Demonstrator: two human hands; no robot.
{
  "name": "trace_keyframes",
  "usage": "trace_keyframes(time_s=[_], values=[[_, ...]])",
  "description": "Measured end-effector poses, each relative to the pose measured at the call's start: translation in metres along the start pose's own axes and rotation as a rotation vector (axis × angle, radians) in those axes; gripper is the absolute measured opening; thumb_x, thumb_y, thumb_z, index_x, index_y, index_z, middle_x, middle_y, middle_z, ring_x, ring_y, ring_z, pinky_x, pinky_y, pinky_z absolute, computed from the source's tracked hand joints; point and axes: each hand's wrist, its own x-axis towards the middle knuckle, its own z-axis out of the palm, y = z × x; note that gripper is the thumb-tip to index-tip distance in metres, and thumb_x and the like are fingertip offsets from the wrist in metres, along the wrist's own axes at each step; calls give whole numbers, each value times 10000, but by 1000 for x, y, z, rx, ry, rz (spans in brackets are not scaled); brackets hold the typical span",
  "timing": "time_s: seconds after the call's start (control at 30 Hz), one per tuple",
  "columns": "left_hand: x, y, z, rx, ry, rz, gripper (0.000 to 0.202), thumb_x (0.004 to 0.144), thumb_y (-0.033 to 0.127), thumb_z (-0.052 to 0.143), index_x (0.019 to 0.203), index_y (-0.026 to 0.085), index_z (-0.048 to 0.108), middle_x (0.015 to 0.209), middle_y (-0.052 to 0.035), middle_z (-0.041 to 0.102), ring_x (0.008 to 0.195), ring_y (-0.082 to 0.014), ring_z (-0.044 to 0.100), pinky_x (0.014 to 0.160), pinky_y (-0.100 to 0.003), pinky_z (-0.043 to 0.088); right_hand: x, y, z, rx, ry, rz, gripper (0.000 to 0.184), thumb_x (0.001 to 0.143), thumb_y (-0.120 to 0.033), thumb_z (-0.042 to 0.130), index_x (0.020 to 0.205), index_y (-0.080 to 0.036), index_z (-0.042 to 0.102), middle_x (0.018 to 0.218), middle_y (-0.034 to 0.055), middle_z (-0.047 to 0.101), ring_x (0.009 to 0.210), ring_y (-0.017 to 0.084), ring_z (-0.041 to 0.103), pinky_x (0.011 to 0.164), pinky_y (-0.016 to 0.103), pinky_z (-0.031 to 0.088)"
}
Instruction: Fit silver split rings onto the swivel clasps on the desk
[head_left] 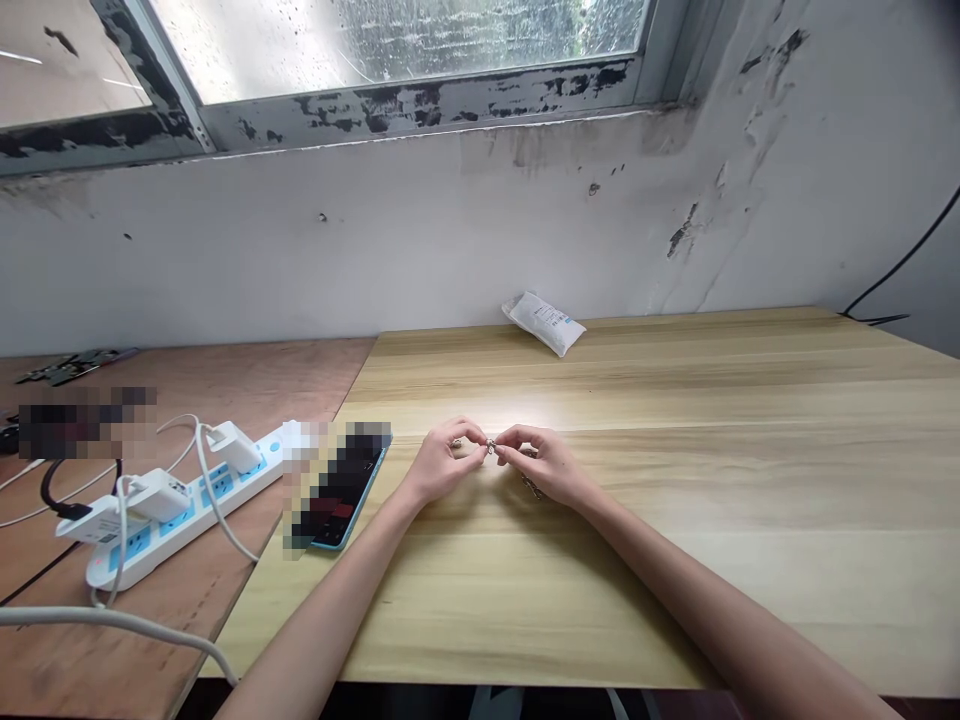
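From my remote seat, my left hand (446, 462) and right hand (541, 465) are pinched closed on a tiny silver metal fitting (490, 447) over the pale wooden bench (675, 600), a small metal bit (532, 487) at 4 o'clock, so this looks like steady fingertip work.

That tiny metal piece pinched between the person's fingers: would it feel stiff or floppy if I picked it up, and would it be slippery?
The tiny metal piece is probably stiff, since it glints like hard metal. It may well feel slick and fiddly, being so small beside the left hand and right hand. Its exact shape is too small to tell.
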Motion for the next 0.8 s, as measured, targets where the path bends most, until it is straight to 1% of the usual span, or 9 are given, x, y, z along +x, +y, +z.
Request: trace_keyframes(time_s=[0.1, 0.27, 0.5, 0.63, 0.8], values=[[0, 3, 0, -13, -8, -21, 138, 846, 297, 609, 786, 181, 652, 958, -52, 670, 928, -182, 631, 760, -283, 504, 0, 0, 0, 17, -4, 5, 246, 868, -422, 612, 877, -186, 684, 815, 44, 692, 773, 175, 645, 687, 290, 492], [0, 5, 0, -24, 6, -29, 150, 851, 329, 625, 888, 198, 688, 927, -43, 693, 915, -186, 639, 803, -307, 499, 0, 2, 0, 3, -26, 18, 266, 877, -440, 598, 891, -192, 693, 826, 47, 698, 781, 181, 646, 695, 299, 503], [1, 2, -2, -162, -38, -65, 205, 862, 379, 634, 854, 187, 702, 994, -78, 698, 994, -212, 640, 826, -321, 507, 0, -3, -3, 31, -15, 19, 268, 862, -447, 614, 870, -189, 686, 813, 47, 695, 790, 185, 651, 702, 297, 500], [2, 3, -3, -140, -26, -72, 189, 862, 363, 631, 850, 187, 696, 1015, -76, 691, 998, -212, 635, 798, -314, 506, 0, -5, -5, 4, -9, 14, 285, 870, -460, 601, 900, -190, 690, 827, 48, 697, 800, 185, 645, 710, 297, 496], [2, 9, -7, -93, -21, -49, 185, 867, 357, 620, 835, 194, 702, 1009, -66, 688, 983, -208, 630, 753, -296, 497, 1, -3, -10, -11, -8, -24, 261, 902, -429, 575, 930, -194, 686, 846, 54, 704, 819, 187, 642, 712, 296, 487]])
